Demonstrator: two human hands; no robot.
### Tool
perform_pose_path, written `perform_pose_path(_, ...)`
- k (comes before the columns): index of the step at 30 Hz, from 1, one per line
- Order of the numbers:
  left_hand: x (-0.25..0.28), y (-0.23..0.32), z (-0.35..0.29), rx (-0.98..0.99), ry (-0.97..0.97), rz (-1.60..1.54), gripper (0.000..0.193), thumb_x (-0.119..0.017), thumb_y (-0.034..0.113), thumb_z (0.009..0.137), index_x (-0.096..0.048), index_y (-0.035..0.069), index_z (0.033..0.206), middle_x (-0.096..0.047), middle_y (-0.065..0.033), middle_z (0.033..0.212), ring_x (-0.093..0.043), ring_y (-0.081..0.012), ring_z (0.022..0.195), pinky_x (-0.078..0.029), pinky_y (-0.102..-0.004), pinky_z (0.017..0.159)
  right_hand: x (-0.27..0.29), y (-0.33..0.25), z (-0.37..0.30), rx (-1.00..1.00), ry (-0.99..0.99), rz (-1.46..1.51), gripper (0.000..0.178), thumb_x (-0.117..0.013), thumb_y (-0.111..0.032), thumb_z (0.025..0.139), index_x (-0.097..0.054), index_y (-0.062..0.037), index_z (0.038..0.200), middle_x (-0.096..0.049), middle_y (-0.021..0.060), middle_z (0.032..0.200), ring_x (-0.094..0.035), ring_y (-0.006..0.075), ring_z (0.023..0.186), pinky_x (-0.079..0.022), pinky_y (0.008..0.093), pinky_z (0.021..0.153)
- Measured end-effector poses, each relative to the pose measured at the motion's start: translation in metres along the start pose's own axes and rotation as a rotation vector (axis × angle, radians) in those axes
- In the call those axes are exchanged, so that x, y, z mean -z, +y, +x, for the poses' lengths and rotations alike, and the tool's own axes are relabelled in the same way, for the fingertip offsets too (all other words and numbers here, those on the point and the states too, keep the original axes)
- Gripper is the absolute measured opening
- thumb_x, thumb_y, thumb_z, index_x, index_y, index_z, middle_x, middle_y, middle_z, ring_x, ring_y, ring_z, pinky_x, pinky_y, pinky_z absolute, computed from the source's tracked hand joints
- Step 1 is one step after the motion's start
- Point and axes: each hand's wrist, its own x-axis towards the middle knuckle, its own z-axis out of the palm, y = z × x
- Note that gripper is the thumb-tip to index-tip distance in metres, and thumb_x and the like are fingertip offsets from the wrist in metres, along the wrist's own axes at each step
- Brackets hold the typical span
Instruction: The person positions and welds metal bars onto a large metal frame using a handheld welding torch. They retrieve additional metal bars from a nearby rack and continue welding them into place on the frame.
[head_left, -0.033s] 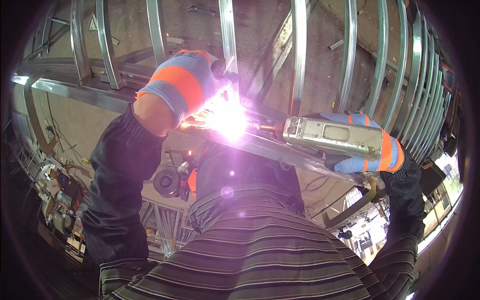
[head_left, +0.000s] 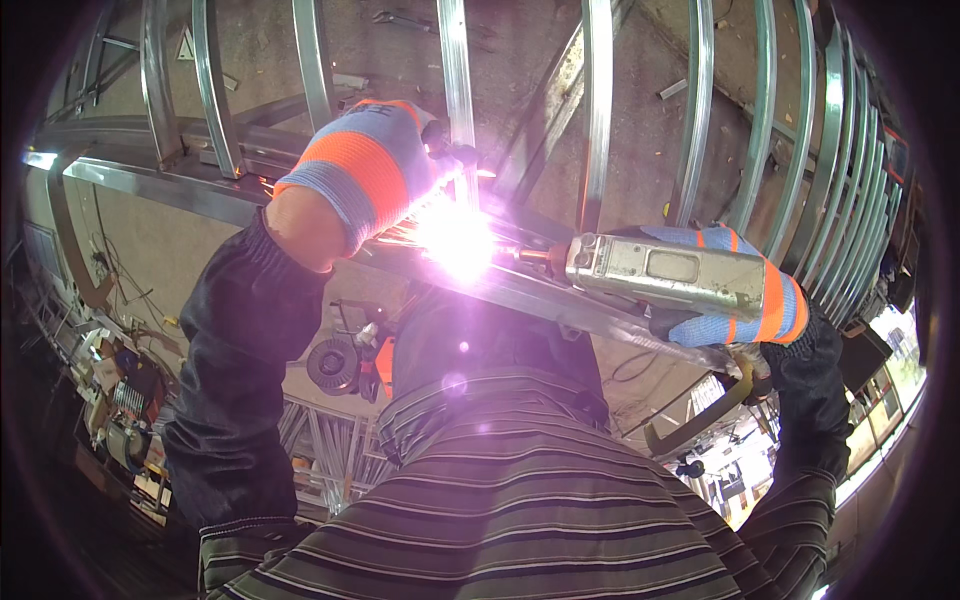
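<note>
My left hand, in a blue glove with orange bands, is closed around an upright square steel bar. Dark fingertips wrap the bar just above a white-pink welding arc. From the right, my right hand, in a matching glove, grips a worn, silvery welding gun. Its coppery nozzle points left into the glare. Beneath the arc runs a long steel rail, crossing in front of my legs. Glare hides the joint between bar and rail, and the gun body covers part of my right fingers.
More upright bars line the far side, crowding together at the right. A diagonal beam lies behind them. On the floor are a spool-like round part and a bundle of metal lengths. A curved clamp-like piece hangs below my right hand.
The spark spray left of the arc has thinned, and a few sparks now show beyond my left wrist. Both hands and the welding gun hold their places.
</note>
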Motion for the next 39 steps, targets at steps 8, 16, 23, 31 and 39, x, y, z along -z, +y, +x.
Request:
perform_pose_path(8, 0.022, 0.011, -0.008, -0.075, -0.044, 0.060, 0.045, -0.056, 0.013, 0.098, -0.061, 0.029, 0.140, -0.068, -0.0056, 0.104, -0.067, -0.0272, 0.081, -0.057, -0.0393, 0.071, 0.007, 0.004, -0.005, 0.017, -0.026, -0.118, 0.090, -0.089, -0.017, 0.076, -0.043, 0.0069, 0.149, -0.064, 0.0172, 0.135, -0.064, 0.0216, 0.118, -0.050, 0.0367, 0.102)
perform_pose_path(16, 0.004, 0.003, -0.001, 0.044, 0.015, -0.127, 0.039, -0.060, 0.019, 0.098, -0.064, 0.026, 0.136, -0.068, -0.0049, 0.105, -0.067, -0.0270, 0.086, -0.056, -0.0387, 0.075, -0.001, -0.005, -0.008, -0.075, 0.063, 0.061, 0.084, -0.087, -0.015, 0.078, -0.045, 0.0064, 0.148, -0.064, 0.0161, 0.135, -0.062, 0.0215, 0.121, -0.048, 0.0362, 0.103)
perform_pose_path(23, 0.005, 0.013, -0.018, -0.060, 0.170, -0.109, 0.033, -0.067, 0.025, 0.093, -0.070, 0.019, 0.125, -0.070, -0.0105, 0.106, -0.068, -0.0308, 0.092, -0.055, -0.0413, 0.079, 0.006, -0.006, -0.008, 0.075, -0.049, -0.044, 0.072, -0.085, -0.012, 0.082, -0.051, 0.0050, 0.144, -0.064, 0.0159, 0.135, -0.062, 0.0194, 0.120, -0.048, 0.0337, 0.102)
perform_pose_path(31, 0.008, 0.020, -0.045, 0.344, 0.316, -0.448, 0.038, -0.076, 0.032, 0.087, -0.070, -0.003, 0.102, -0.072, -0.0232, 0.093, -0.067, -0.0407, 0.087, -0.053, -0.0419, 0.078, -0.005, 0.003, -0.098, 0.064, 0.371, -0.574, 0.074, -0.083, -0.029, 0.086, -0.051, 0.0026, 0.145, -0.068, 0.0178, 0.129, -0.068, 0.0217, 0.108, -0.050, 0.0327, 0.098)
perform_pose_path(39, -0.027, -0.032, -0.096, 0.406, 0.616, -0.642, 0.040, -0.069, 0.020, 0.094, -0.063, -0.001, 0.127, -0.072, -0.0180, 0.118, -0.069, -0.0279, 0.109, -0.052, -0.0367, 0.097, -0.087, 0.062, -0.294, 0.062, 1.117, -0.666, 0.077, -0.081, -0.026, 0.085, -0.046, -0.0019, 0.150, -0.064, 0.0168, 0.135, -0.069, 0.0269, 0.109, -0.052, 0.0345, 0.094)
